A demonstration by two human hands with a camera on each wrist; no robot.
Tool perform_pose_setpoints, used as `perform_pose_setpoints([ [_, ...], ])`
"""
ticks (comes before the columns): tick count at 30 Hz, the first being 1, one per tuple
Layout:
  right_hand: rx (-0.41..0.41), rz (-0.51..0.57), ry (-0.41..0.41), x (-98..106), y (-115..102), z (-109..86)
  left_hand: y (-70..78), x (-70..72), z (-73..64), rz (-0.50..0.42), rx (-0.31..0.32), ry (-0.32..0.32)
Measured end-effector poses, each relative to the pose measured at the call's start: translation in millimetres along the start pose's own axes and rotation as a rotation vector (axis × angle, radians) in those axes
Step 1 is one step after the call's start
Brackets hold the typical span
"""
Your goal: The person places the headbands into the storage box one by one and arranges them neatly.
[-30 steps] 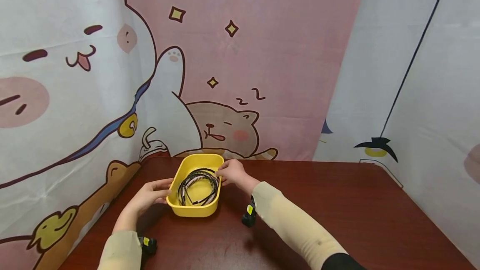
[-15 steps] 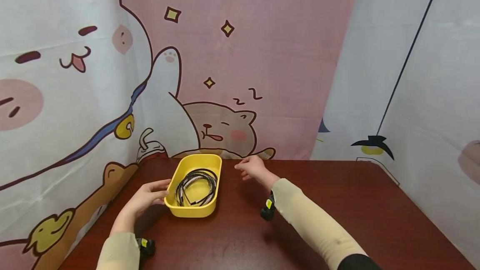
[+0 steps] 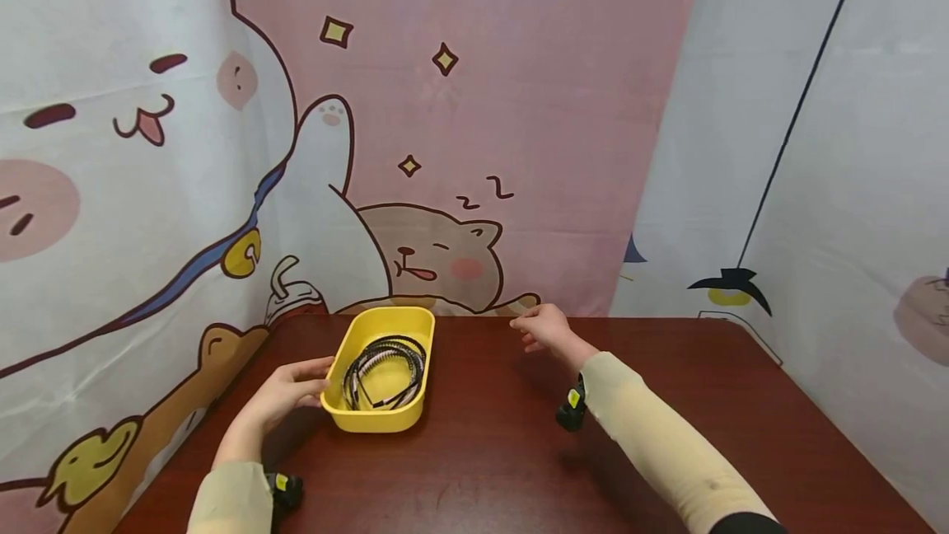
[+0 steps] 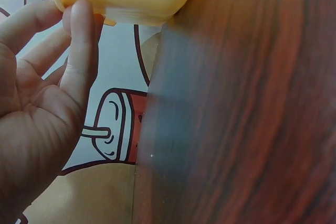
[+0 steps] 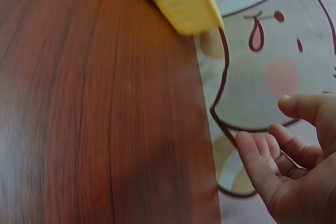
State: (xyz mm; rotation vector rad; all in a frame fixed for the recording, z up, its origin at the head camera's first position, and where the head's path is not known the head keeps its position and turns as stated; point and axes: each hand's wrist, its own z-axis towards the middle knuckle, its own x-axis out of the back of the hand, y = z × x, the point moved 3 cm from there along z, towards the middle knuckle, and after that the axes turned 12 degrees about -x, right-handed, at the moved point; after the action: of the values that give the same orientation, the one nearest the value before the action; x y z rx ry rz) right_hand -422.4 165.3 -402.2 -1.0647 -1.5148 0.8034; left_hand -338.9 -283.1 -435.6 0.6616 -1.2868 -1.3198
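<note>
A yellow plastic bin (image 3: pixel 376 423) with rounded corners stands on the dark red wooden table, left of the middle. Inside lie several thin black and pale loops (image 3: pixel 385 343), some with a toothed or ridged edge, stacked in a ring. My left hand (image 3: pixel 285 394) pinches the bin's left rim between thumb and fingers; the left wrist view shows the fingertips (image 4: pixel 81 14) against its outer wall. To the right of the bin, my right hand (image 3: pixel 549 330) hovers over the far part of the table, fingers loosely bent and holding nothing.
The wood-grain table (image 3: pixel 474 452) runs back to a cloth backdrop (image 3: pixel 563 147) with cartoon animals printed on it. More cloth hangs along the left and right sides. Each wrist carries a small black camera, such as the right wrist's camera (image 3: pixel 571 410).
My right hand has let go of the bin's right rim and moved away to the right. The left hand stays at the left rim, and the bin stays in place.
</note>
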Motion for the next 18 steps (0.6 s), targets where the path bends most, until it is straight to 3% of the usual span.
perform_pose_setpoints([
  [14,0.008,-0.102,0.074,56.6,9.9,0.6,4.9,7.6,2.9,0.022,0.031,0.000],
  [18,0.005,-0.108,0.090,70.5,11.3,2.6,11.1,15.2,8.5,0.061,0.007,0.007],
])
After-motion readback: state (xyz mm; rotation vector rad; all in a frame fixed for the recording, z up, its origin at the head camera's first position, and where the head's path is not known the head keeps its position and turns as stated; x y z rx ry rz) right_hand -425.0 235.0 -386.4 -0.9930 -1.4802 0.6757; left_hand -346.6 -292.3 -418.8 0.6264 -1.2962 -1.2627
